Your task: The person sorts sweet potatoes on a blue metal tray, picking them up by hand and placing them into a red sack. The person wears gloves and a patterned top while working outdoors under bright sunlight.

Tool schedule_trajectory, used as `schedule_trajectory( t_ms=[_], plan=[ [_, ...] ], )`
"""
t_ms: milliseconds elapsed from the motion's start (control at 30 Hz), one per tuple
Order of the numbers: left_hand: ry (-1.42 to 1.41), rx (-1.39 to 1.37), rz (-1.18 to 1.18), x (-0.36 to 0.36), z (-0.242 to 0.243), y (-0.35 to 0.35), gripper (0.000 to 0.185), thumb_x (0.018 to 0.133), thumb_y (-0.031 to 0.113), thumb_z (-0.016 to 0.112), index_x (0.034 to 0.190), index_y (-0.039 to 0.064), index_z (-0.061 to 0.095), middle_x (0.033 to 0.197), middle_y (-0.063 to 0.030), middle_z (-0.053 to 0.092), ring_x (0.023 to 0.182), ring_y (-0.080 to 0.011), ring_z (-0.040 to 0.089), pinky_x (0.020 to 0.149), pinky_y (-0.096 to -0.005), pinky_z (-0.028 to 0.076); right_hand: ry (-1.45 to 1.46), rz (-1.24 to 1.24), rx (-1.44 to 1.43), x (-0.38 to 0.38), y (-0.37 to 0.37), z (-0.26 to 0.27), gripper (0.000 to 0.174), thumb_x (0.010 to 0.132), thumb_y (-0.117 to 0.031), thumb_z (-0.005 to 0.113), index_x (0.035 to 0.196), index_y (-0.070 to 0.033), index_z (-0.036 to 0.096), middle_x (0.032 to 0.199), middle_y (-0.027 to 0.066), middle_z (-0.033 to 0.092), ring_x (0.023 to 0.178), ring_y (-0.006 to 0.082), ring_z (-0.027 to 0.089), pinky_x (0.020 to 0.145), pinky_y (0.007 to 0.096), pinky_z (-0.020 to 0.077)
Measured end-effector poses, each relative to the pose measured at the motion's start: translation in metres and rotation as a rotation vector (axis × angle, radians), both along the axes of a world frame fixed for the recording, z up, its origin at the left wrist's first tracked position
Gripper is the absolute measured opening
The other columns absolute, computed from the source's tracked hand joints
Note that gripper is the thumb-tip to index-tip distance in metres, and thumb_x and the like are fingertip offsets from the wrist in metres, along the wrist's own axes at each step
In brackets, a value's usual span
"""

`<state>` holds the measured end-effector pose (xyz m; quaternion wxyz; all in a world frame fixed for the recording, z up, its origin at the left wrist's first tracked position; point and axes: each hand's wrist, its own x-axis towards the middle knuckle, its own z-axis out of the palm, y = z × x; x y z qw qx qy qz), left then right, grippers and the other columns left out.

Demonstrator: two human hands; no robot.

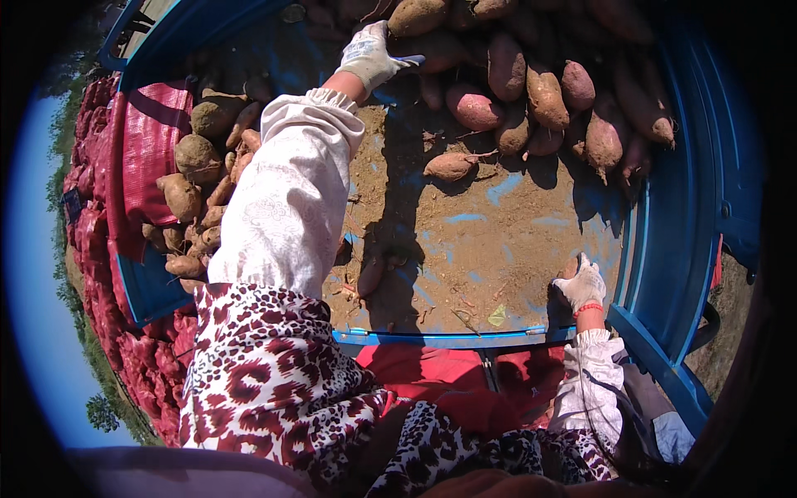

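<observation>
My left hand, in a pale work glove with blue on the thumb, reaches to the far edge of the sweet potato pile; its fingertips lie beside a brown sweet potato, and whether they grip it is unclear. Close to the near right corner of the blue truck bed is my right hand, also gloved, with a red bracelet at the wrist. Something brownish shows at its fingertips, but a hold cannot be made out. Between the hands, a single sweet potato lies on the soil-covered bed floor.
Many sweet potatoes are heaped at the far right. Smaller ones lie left of my arm beside a red mesh sack. Filled red sacks stand outside. Blue metal walls bound the bed; its near edge crosses before me.
</observation>
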<state>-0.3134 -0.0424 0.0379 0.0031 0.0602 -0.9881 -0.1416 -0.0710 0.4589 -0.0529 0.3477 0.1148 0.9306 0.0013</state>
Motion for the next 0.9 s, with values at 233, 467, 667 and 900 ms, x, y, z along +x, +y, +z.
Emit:
schedule_trajectory(
  t_ms=[233,467,667,900],
  plan=[
    [-0.222,0.053,0.006,-0.013,-0.010,-0.029,0.113,0.061,0.081,0.080,0.144,0.008,0.056,0.144,-0.0170,0.060,0.137,-0.0394,0.054,0.114,-0.0502,0.044,-0.038,0.088,-0.013,-0.015,-0.006,-0.004,0.092,0.072,-0.046,0.088,0.149,-0.012,0.051,0.138,0.0195,0.061,0.124,0.0365,0.064,0.104,0.0452,0.0525],
    [-0.209,0.186,0.063,0.041,-0.069,0.021,0.123,0.061,0.067,0.089,0.152,-0.002,0.042,0.151,-0.0210,0.051,0.139,-0.0384,0.051,0.116,-0.0449,0.041,0.043,0.143,-0.025,-0.014,-0.013,-0.001,0.092,0.070,-0.044,0.089,0.146,-0.009,0.053,0.136,0.0201,0.060,0.125,0.0363,0.062,0.103,0.0446,0.0526],
    [-0.344,0.347,-0.032,0.073,-0.058,0.091,0.124,0.063,0.058,0.090,0.157,-0.001,0.035,0.149,-0.0233,0.050,0.138,-0.0387,0.050,0.115,-0.0455,0.042,0.001,0.134,0.015,-0.013,-0.015,0.009,0.088,0.071,-0.044,0.088,0.144,-0.009,0.054,0.138,0.0194,0.060,0.126,0.0358,0.062,0.104,0.0438,0.0520],
    [-0.290,0.194,-0.157,0.111,-0.050,0.140,0.121,0.067,0.048,0.090,0.160,0.001,0.029,0.149,-0.0215,0.046,0.135,-0.0402,0.049,0.112,-0.0501,0.042,0.027,0.113,0.006,-0.010,-0.017,0.007,0.086,0.072,-0.044,0.088,0.143,-0.010,0.055,0.136,0.0188,0.061,0.125,0.0353,0.062,0.105,0.0435,0.0519]
  ],
)
